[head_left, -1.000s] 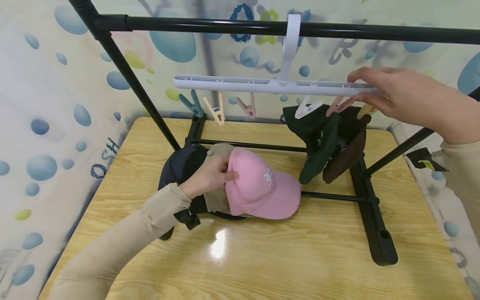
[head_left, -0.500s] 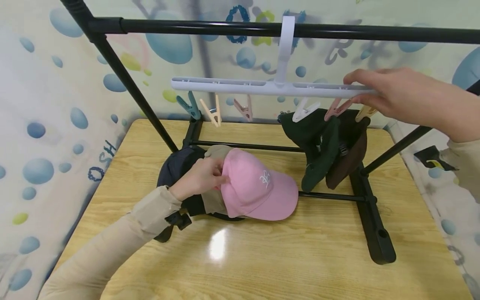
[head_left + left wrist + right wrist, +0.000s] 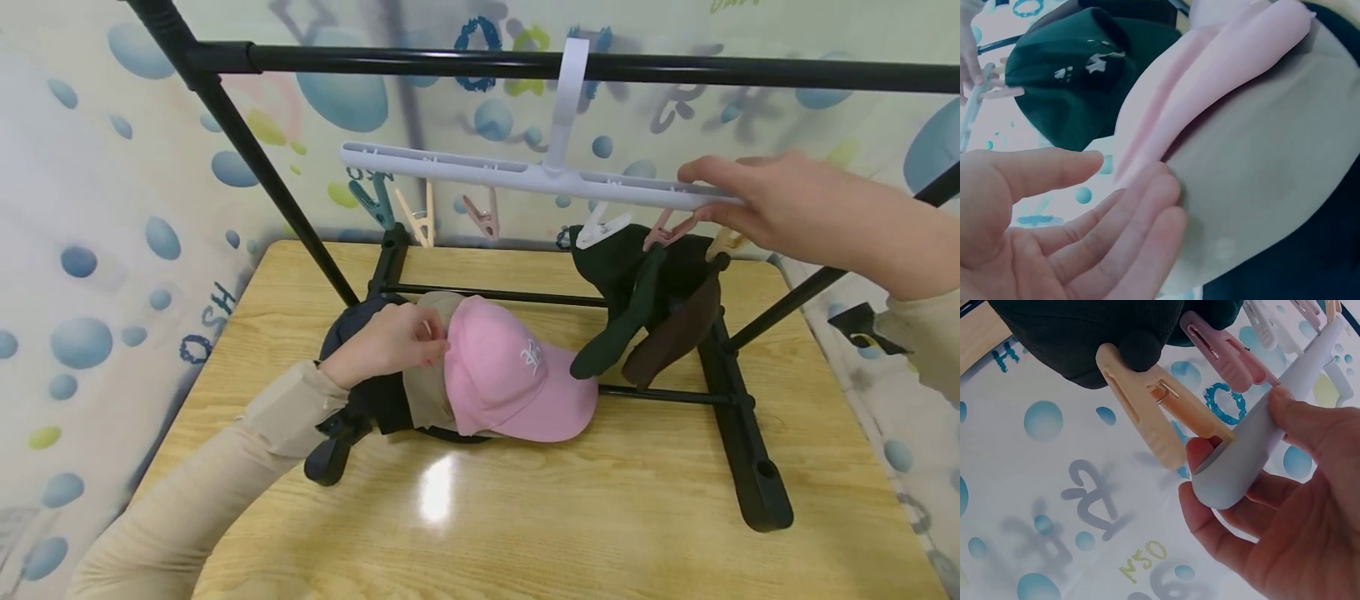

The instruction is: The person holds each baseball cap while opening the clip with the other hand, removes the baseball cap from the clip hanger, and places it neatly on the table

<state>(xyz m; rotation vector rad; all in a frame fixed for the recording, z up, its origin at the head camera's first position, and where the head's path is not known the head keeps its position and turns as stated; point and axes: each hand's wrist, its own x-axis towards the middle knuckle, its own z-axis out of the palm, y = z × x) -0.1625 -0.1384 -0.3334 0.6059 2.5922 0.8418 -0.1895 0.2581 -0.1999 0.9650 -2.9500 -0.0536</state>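
Note:
My left hand (image 3: 392,343) is at the back edge of a pink baseball cap (image 3: 498,367), over a beige cap (image 3: 429,398). In the left wrist view its thumb and relaxed fingers (image 3: 1163,240) are apart with nothing between them, fingertips close to both caps. My right hand (image 3: 813,217) grips the right end of a white clip hanger (image 3: 480,172), thumb on one side and fingers on the other. From the hanger's right half, a white, a pink (image 3: 1225,353) and a yellowish clothespin (image 3: 1144,406) hold a dark green cap (image 3: 626,321) and a brown one (image 3: 675,329).
The hanger hooks over the black rack's top bar (image 3: 420,62). Three more clothespins, one of them teal (image 3: 375,202), dangle bare on its left half. A navy cap (image 3: 348,325) lies left of the beige one on the wooden table (image 3: 525,517). Rack legs (image 3: 742,442) flank the caps.
My left hand has let go of the pink cap and shifted slightly left. The hanger's right end has dipped with my right hand, and the hanging caps have swung left.

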